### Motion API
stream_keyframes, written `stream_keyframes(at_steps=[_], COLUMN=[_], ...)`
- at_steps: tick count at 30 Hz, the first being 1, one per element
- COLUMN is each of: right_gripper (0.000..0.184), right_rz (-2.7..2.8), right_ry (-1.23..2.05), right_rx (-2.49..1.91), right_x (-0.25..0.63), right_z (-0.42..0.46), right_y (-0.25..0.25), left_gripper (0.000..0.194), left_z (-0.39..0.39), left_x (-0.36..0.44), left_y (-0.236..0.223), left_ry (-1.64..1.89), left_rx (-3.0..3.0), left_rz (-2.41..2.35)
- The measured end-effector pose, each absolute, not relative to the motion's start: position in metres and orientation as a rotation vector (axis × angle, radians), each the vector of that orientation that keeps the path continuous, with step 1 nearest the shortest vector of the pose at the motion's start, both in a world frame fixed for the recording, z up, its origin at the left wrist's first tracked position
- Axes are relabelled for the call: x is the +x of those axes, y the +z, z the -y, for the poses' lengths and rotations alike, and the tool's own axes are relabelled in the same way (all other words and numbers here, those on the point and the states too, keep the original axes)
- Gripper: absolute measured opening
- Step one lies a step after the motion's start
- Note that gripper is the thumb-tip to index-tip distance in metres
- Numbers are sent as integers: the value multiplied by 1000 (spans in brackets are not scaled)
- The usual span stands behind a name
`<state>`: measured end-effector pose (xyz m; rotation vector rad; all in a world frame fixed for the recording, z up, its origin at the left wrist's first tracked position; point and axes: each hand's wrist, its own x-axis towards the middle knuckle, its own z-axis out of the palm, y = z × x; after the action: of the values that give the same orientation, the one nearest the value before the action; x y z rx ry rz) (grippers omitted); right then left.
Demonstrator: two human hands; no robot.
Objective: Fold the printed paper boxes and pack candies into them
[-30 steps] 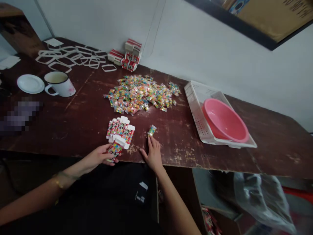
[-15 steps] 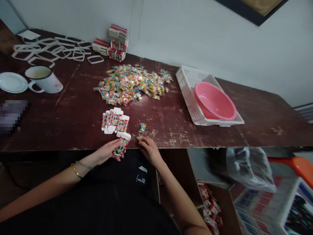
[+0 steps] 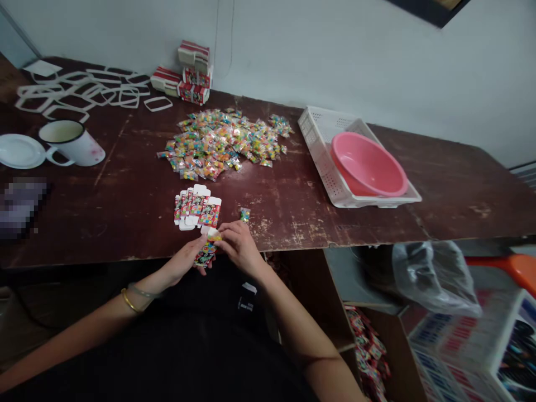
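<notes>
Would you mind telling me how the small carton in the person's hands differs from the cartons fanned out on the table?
The held carton is gripped by the left hand at the table edge, the right hand at its open white flap; the fanned cartons lie flat, overlapping and untouched. It is single; they are several. Both share red, cartoon-printed faces and white flaps.

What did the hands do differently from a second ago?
The right hand left the lone candy packet on the table and drew back toward the left hand; its fingers now meet the top of the small printed box there. The left hand kept hold of that box. The flat box stack, candy pile, mug and pink bowl stayed put.
</notes>
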<state>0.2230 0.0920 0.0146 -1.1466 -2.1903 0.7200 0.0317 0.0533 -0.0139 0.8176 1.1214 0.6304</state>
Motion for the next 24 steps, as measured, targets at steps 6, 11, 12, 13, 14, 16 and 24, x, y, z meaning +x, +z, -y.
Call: stream_keyframes(at_steps=[6,11,12,13,14,16,24], right_gripper=[7,11,12,13,15,22,39], right_rz=[2421,1863,1759,1633,1478,1123,692], right_ry=[618,922,988,1080,1209,1566,2118], right_rx=[-1056,-1089,-1085,-1090,-1104,-1101,-890], right_x=[220,207,204,203,202,202,204], right_z=[-91,-72,-66,-61,-58,-54,-66], right_y=[13,-3,-7,-11,-16,-23,-14], left_gripper=[63,67,65,64,62,60,58], left_z=[-50,-50,-50,-50,-51,-52,-56], left_x=[21,20,20,19,19,18,18], left_y=[-25,-17,-16,-15,-15,-13,-2], left_ry=[584,601,604,606,611,625,663], left_rx=[966,824,769,714,666,611,718], left_rz=[-1204,-1108,-1095,-1083,-1071,-1058,-992])
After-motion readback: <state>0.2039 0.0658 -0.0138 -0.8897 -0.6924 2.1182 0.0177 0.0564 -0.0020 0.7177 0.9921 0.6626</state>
